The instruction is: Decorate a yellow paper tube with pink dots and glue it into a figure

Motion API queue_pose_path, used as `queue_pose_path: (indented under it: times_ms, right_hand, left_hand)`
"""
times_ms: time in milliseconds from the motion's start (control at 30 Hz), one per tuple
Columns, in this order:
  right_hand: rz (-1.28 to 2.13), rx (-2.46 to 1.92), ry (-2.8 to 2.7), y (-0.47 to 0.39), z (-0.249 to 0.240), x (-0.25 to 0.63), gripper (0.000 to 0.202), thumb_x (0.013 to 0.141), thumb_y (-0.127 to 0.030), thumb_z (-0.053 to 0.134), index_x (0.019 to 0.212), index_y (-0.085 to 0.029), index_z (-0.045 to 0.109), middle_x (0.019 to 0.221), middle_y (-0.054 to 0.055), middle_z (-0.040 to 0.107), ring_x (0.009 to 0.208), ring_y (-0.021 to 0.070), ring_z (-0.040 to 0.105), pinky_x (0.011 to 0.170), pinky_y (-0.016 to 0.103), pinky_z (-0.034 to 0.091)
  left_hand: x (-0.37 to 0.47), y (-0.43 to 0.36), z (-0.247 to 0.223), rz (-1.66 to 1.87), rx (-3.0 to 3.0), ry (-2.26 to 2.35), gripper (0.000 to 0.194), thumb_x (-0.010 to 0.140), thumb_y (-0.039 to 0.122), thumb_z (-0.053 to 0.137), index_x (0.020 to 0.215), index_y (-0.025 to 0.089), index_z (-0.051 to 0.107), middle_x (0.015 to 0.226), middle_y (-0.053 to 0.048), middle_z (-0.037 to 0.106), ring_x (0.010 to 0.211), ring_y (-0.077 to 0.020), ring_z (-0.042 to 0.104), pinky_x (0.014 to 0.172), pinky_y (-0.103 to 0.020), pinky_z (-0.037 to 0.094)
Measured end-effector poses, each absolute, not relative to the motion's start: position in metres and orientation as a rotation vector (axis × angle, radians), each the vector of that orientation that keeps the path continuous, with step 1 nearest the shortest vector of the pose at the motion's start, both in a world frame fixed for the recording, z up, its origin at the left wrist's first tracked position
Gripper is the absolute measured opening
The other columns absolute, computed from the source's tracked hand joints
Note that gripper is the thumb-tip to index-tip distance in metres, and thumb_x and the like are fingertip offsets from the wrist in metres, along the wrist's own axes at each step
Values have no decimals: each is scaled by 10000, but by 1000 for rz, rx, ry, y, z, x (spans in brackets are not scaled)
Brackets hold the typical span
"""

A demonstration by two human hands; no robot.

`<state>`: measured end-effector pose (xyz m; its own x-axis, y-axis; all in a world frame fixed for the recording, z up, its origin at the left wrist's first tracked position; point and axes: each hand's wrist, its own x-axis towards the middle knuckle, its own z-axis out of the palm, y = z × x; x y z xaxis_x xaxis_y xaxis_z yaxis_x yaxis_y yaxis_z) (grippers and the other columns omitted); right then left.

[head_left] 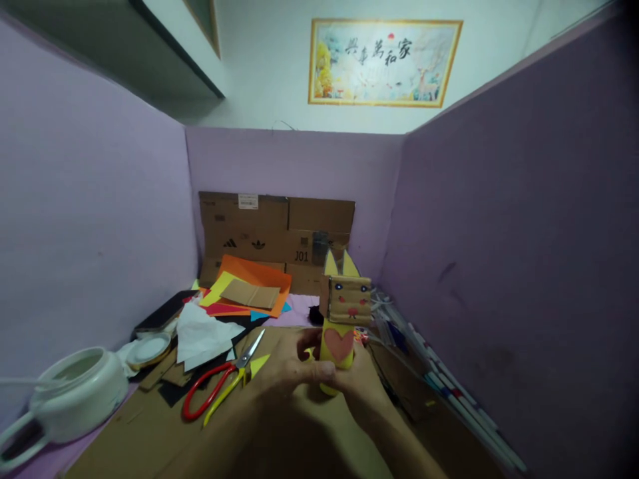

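A handmade cardboard figure (350,301) stands upright between my hands. Its box-shaped head has drawn eyes, red cheeks and two pointed yellow ears. Below the head is a yellow body bearing a pinkish-red heart (339,346). My left hand (292,362) grips the body from the left, its thumb across the front. From the right, my right hand (357,372) closes on the lower body, with most of its fingers hidden behind. Scissors (234,372) with one red and one yellow handle lie left of my left hand, near a yellow paper scrap (259,364).
A white pot (80,392) with a handle stands at the left. Coloured paper sheets (264,276), white paper (204,336) and a round lid (148,348) lie behind the scissors. Printed cardboard (269,226) leans against the back wall. Long rods (464,406) run along the right wall.
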<state>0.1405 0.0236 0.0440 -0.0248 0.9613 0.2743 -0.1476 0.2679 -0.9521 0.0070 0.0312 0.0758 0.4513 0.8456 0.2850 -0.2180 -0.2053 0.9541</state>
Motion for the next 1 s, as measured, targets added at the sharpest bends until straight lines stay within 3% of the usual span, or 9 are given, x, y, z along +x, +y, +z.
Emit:
queue_pose_path:
  times_ms: [233,433,500,600,667,733,800,867,1000]
  right_hand:
    - [1115,-930,-1425,29,28,139,438,433,-205,790,840,-153,637,816,61,672,753,238,597,626,308,500]
    - [1423,-802,-1526,23,48,148,435,504,-148,771,928,-166,671,819,12,670,755,192,601,675,282,480]
    - [1536,-773,-1600,22,53,160,397,497,-182,802,879,-164,697,747,2,674,692,168,609,658,271,481]
    - [1479,-939,-1513,26,54,183,363,507,-256,837,833,-166,706,675,9,676,551,128,580,469,208,431]
    - [1332,-918,-1364,32,52,196,362,577,-309,826,884,-176,689,821,56,708,622,149,622,473,215,455]
    - [1203,-810,-1186,39,48,203,445,615,-346,817,1005,-207,654,1007,91,697,797,194,663,609,277,526]
    - [1142,-705,-1054,46,44,202,589,562,-370,848,1087,-234,617,1123,112,666,990,246,639,781,354,529]
    - [1158,-662,-996,49,40,194,689,491,-391,875,1107,-242,605,1167,134,649,1091,294,596,850,411,507]
    - [1252,-584,-1030,35,40,170,740,553,-442,830,1212,-246,556,1226,139,625,1158,323,557,886,434,489]
  left_hand:
    - [21,30,60,1098,1251,565,442,466,229,817,865,98,677,746,-52,678,722,-212,613,673,-300,461]
    - [16,32,66,1122,1209,733,308,466,175,769,744,110,655,688,-36,666,677,-194,588,637,-297,458]
    - [10,31,68,1122,1198,743,305,493,179,763,774,117,661,720,-42,676,710,-202,599,675,-311,465]
    - [-2,27,63,1138,1161,748,316,490,218,787,764,123,663,693,-37,666,673,-182,585,644,-294,455]
    - [-9,23,55,1141,1126,744,375,473,242,809,799,118,673,703,-44,666,661,-176,580,633,-292,453]
    - [-12,17,46,1139,1077,723,455,475,260,816,885,120,677,770,-60,678,679,-179,587,644,-296,460]
    - [-12,11,39,1137,1041,707,459,480,256,805,899,123,673,775,-58,673,672,-173,586,638,-291,461]
    - [-9,6,34,1110,1031,717,422,479,227,783,869,117,667,706,-42,650,627,-164,577,602,-278,452]
    - [-1,-5,29,1022,1011,731,599,468,168,752,1050,128,617,751,-37,650,664,-184,594,601,-280,459]
